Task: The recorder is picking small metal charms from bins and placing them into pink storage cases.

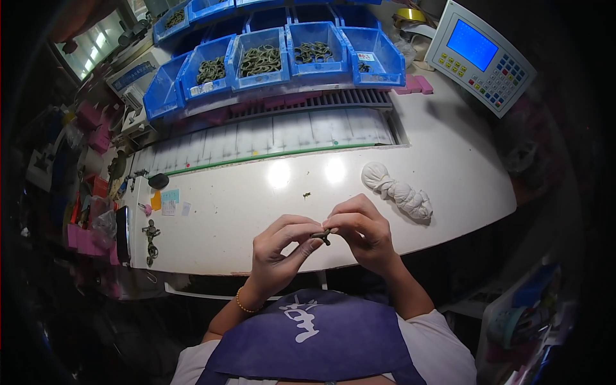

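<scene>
My left hand (282, 248) and my right hand (363, 232) meet above the front edge of the white table (224, 221). Between their fingertips is a small dark green piece (323, 237), with a short branch pointing down. Both hands pinch it, the left from its left end and the right from above and the right. The fingers cover part of it, so its exact kind is hidden. Farther back on the tabletop lies a tiny dark green bit (307, 194).
A twisted white cloth bundle (399, 192) lies to the right. Blue bins (260, 80) with dark green curved pieces line the back, behind a white panel (276, 136). A keypad device with a blue screen (480, 56) stands back right. More green pieces (151, 240) lie left.
</scene>
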The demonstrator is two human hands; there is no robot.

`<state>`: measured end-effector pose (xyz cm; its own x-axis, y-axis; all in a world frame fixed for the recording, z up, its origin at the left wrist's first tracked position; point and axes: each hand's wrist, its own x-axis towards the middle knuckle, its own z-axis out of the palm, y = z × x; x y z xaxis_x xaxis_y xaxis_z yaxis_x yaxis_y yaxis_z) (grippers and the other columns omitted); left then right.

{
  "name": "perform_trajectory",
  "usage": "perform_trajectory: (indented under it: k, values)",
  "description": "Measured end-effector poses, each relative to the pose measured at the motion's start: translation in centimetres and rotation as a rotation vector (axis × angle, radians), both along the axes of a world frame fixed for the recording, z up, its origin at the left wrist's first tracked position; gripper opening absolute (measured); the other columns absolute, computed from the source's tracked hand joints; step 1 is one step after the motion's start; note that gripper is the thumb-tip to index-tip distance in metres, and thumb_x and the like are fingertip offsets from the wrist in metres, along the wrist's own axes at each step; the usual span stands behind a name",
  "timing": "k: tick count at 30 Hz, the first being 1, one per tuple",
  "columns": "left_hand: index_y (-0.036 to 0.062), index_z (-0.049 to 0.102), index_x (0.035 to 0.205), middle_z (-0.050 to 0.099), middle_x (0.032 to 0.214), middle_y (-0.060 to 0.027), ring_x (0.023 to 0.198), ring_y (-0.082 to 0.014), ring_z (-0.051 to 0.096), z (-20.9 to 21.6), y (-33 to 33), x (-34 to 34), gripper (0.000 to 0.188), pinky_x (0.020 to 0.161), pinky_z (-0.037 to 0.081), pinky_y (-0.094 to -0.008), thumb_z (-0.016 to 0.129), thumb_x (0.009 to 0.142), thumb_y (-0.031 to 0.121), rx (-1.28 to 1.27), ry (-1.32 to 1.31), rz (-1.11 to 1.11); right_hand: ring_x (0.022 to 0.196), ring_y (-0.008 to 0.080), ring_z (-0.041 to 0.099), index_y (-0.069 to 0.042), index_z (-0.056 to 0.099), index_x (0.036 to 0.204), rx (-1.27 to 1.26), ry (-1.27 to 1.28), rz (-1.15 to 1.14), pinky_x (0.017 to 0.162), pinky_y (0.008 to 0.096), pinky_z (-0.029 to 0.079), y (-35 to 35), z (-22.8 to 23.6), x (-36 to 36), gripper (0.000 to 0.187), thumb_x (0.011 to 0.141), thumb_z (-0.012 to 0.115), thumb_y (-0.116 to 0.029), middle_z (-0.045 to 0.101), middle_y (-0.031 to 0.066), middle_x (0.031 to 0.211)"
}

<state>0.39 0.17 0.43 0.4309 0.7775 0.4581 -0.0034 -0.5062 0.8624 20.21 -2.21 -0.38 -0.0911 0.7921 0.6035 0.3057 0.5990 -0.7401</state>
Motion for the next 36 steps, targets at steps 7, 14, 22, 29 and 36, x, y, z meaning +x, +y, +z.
perform_trajectory:
  k: [7,14,22,29,36]
  values:
    - [0.0014,0.068,0.102,0.050,0.125,-0.0076,0.103,-0.0119,0.061,-0.4,-0.6,0.0,0.021,0.087,0.054,-0.0266,0.079,0.084,0.004,-0.534,-0.192,-0.188,0.089,0.0223,0.061,-0.010,0.072,0.103,-0.015,0.012,-0.025,0.072,0.0329,0.052,-0.7,0.0,-0.6,0.027,0.080,0.073,0.007,0.065,0.0057,0.098]
    - [0.0050,0.066,0.091,0.048,0.125,-0.0071,0.104,-0.0129,0.055,0.8,-0.6,0.2,0.016,0.089,0.047,-0.0289,0.079,0.082,0.004,-0.714,-0.242,-0.229,0.088,0.0216,0.062,-0.009,0.072,0.103,-0.008,0.021,0.004,0.071,0.0320,0.053,-1.0,-0.2,-0.6,0.027,0.081,0.073,0.006,0.063,0.0066,0.100]
    - [0.0030,0.068,0.092,0.046,0.127,-0.0059,0.107,-0.0145,0.057,0.0,-0.3,-0.3,0.015,0.089,0.050,-0.0289,0.079,0.083,0.002,-0.817,-0.285,-0.324,0.084,0.0196,0.060,-0.012,0.073,0.102,0.122,-0.046,-0.019,0.069,0.0313,0.052,-0.5,-0.8,-0.5,0.027,0.079,0.075,0.003,0.062,0.0048,0.102]
    - [0.0031,0.068,0.091,0.046,0.128,-0.0060,0.107,-0.0141,0.057,0.2,-0.3,-0.3,0.015,0.088,0.050,-0.0287,0.080,0.082,0.002,-0.821,-0.282,-0.330,0.083,0.0187,0.059,-0.015,0.074,0.100,0.148,-0.069,-0.039,0.067,0.0311,0.052,-0.5,-1.0,-0.5,0.028,0.077,0.076,0.001,0.061,0.0033,0.107]
    - [0.0020,0.068,0.093,0.045,0.130,-0.0063,0.108,-0.0146,0.057,-0.1,-0.2,-0.3,0.015,0.090,0.050,-0.0291,0.079,0.084,0.003,-0.772,-0.261,-0.320,0.081,0.0183,0.058,-0.014,0.074,0.100,0.162,-0.080,-0.038,0.067,0.0301,0.052,-0.4,-1.1,-0.3,0.028,0.077,0.076,0.001,0.061,0.0035,0.108]
